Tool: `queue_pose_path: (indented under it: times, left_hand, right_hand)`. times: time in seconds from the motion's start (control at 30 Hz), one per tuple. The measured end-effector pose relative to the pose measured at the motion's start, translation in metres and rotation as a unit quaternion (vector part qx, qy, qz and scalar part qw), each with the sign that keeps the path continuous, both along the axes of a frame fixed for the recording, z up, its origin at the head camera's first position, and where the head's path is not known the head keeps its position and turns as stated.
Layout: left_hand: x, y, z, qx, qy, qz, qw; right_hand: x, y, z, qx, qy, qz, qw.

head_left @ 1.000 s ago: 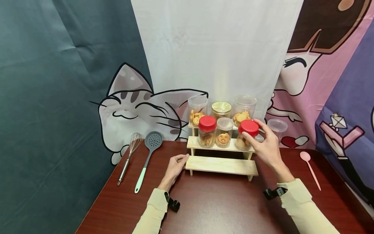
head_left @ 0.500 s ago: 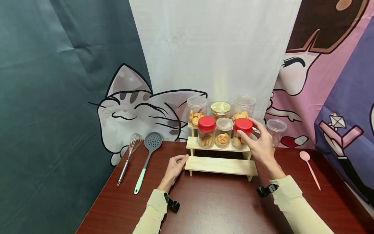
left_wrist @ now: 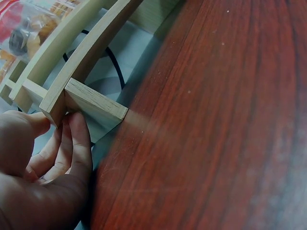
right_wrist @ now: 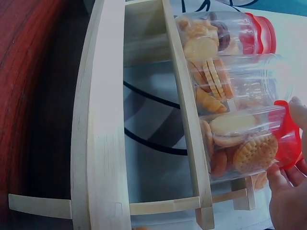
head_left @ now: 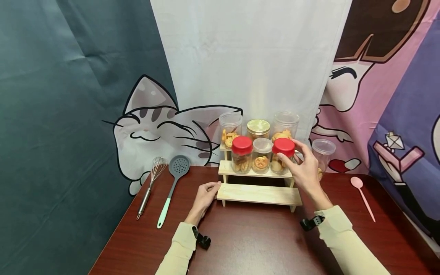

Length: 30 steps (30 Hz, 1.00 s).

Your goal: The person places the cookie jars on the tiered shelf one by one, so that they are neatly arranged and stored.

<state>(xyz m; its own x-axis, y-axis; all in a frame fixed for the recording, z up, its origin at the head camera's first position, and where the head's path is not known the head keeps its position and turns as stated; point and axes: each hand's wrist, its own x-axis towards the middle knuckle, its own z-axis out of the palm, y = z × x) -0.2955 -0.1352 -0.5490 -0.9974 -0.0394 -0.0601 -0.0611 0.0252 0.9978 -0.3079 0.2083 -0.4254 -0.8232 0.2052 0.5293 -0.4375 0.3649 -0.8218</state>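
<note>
My right hand grips the red lid of a clear cookie jar, which stands upright at the right of the middle step. Left of it on that step are a clear-lidded jar and another red-lidded jar, both holding cookies. The left hand pinches the left end of the bottom board of the wooden tiered rack; in the left wrist view its thumb and fingers meet the board's corner. That lowest board is bare.
On the top step stand two clear jars and a gold-lidded jar. Another clear jar is behind my right hand. A whisk and slotted turner lie left; a pink spoon lies right.
My right hand has moved left with the red-lidded cookie jar, bringing it close beside the clear-lidded jar. The left hand has stayed at the rack's end.
</note>
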Motion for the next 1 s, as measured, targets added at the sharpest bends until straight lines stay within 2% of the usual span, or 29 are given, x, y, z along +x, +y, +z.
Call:
queue_pose_path:
  times: [0.2, 0.33, 0.43, 0.57, 0.67, 0.8, 1.0]
  left_hand:
    - [0.001, 0.000, -0.002, 0.004, -0.001, 0.002, 1.0000]
    - [0.001, 0.001, -0.003, 0.001, 0.001, 0.000, 1.0000]
    - [0.001, 0.002, -0.003, 0.001, 0.003, -0.001, 1.0000]
    - [0.001, 0.002, -0.002, 0.005, 0.003, -0.002, 1.0000]
    - [0.001, 0.002, -0.001, 0.004, 0.004, -0.002, 1.0000]
    - [0.001, 0.001, -0.001, 0.004, 0.005, -0.002, 1.0000]
    - [0.001, 0.000, 0.000, 0.003, 0.002, -0.003, 1.0000]
  right_hand:
    - [-0.003, 0.001, -0.003, -0.002, 0.002, 0.007, 1.0000]
    - [-0.005, 0.007, -0.007, 0.015, -0.004, 0.006, 0.9999]
    - [-0.002, 0.012, -0.008, 0.024, -0.008, 0.011, 0.9996]
    - [0.004, 0.023, -0.011, 0.010, -0.010, 0.013, 0.9998]
    - [0.007, 0.036, -0.015, 0.003, -0.013, -0.012, 0.9998]
    - [0.005, 0.055, -0.021, -0.010, -0.009, -0.068, 0.9976]
    - [-0.001, 0.084, -0.028, -0.016, 0.023, -0.164, 0.9860]
